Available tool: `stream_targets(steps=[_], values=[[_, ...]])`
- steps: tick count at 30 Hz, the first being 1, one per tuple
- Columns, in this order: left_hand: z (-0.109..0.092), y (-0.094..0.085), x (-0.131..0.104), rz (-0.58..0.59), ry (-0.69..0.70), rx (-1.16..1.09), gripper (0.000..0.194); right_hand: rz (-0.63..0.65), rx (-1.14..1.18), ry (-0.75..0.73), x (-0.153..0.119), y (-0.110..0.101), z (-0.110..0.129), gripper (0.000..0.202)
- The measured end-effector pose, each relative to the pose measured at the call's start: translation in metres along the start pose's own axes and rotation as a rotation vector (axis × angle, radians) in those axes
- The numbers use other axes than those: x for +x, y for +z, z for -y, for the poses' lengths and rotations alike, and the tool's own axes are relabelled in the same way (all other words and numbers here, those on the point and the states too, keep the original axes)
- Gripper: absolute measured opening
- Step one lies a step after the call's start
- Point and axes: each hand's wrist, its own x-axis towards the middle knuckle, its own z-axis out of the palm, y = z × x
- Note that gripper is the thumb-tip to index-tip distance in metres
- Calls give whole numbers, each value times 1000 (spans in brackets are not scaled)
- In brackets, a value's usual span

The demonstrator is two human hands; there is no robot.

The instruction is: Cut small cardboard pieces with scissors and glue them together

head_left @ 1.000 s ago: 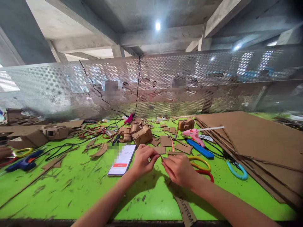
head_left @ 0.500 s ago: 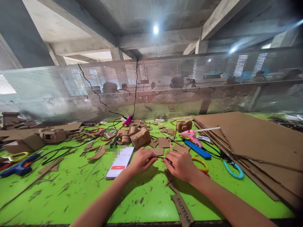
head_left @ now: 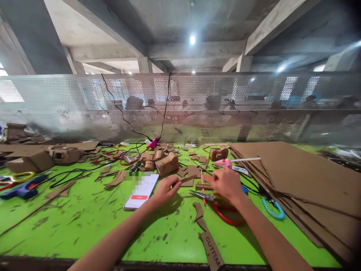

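Observation:
My left hand (head_left: 168, 188) pinches a narrow cardboard strip (head_left: 188, 178) between thumb and fingertips, just above the green table (head_left: 158, 237). My right hand (head_left: 227, 183) hovers to the right, index finger stretched out and apart from the thumb. Another small cardboard strip (head_left: 203, 186) lies by its fingertips; I cannot tell whether they touch. Below the right hand lie scissors (head_left: 207, 196) with red and yellow handles, partly covered by the hand, blades pointing left. A pink pencil (head_left: 202, 177) stands out between the hands. A curved cardboard offcut with printed letters (head_left: 211, 248) lies in front.
A lit phone (head_left: 142, 192) lies left of my left hand. Behind are cardboard camera models (head_left: 167, 164) and scraps. A pink glue gun (head_left: 224, 163) and stacked cardboard sheets (head_left: 293, 169) are at the right. Blue-handled tool (head_left: 24, 190) at far left; a perforated screen (head_left: 191, 113) closes the back.
My hands have moved apart; the right one has gone up and right, uncovering the scissors' blades. A cardboard strip now shows clearly in my left hand. The view has shifted slightly.

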Motion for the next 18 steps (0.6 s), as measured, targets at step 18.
stream_targets(steps=[18], values=[[-13, -3, 4, -169, -436, -655, 30, -70, 169, 346, 26, 56, -93, 27]])
